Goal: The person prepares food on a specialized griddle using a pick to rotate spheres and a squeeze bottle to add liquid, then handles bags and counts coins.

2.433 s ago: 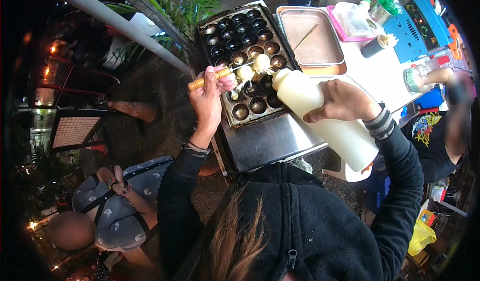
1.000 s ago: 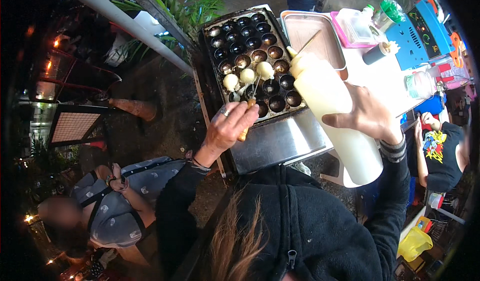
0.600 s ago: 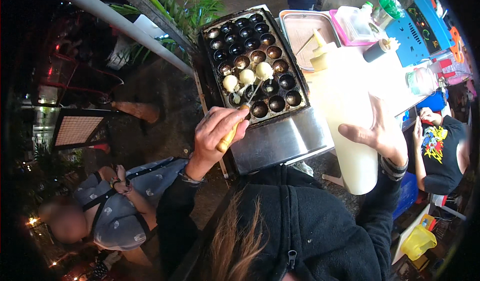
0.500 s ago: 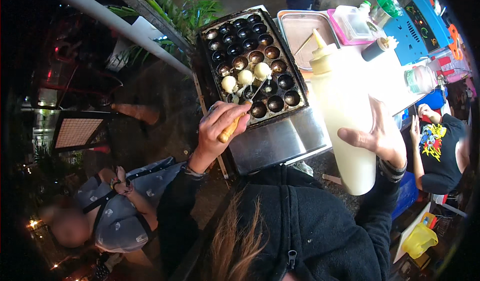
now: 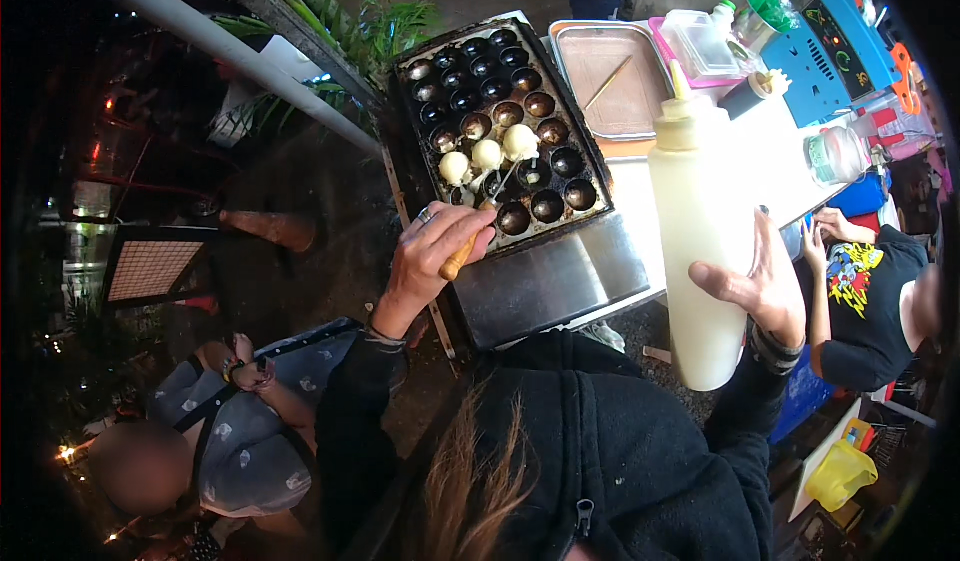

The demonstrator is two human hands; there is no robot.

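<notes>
My left hand point(image 5: 428, 261) is closed around the wooden handle of a thin metal pick point(image 5: 458, 257). The pick's tip reaches into the lower rows of a dark pan with round hollows point(image 5: 607, 183). Three pale batter balls point(image 5: 487, 155) sit in one row of it, just beyond the tip. Several other hollows look dark and oiled. To the right, my right hand point(image 5: 762, 286) grips a tall squeeze bottle point(image 5: 697, 251) of pale liquid, thumb across its side. The bottle stands nozzle up, slightly tilted, beside the pan and the steel ledge.
A steel ledge point(image 5: 550, 286) fronts the pan. Beyond the bottle lie a shallow tray point(image 5: 625, 111) with a brush-like stick, a clear plastic box point(image 5: 695, 39), a dark sauce bottle point(image 5: 742, 99) and a blue appliance point(image 5: 815, 66). Other people stand at left, right and back.
The squeeze bottle has shifted a little to the right and stands more upright. My left hand with the pick has barely moved, and the batter balls stay in their row.
</notes>
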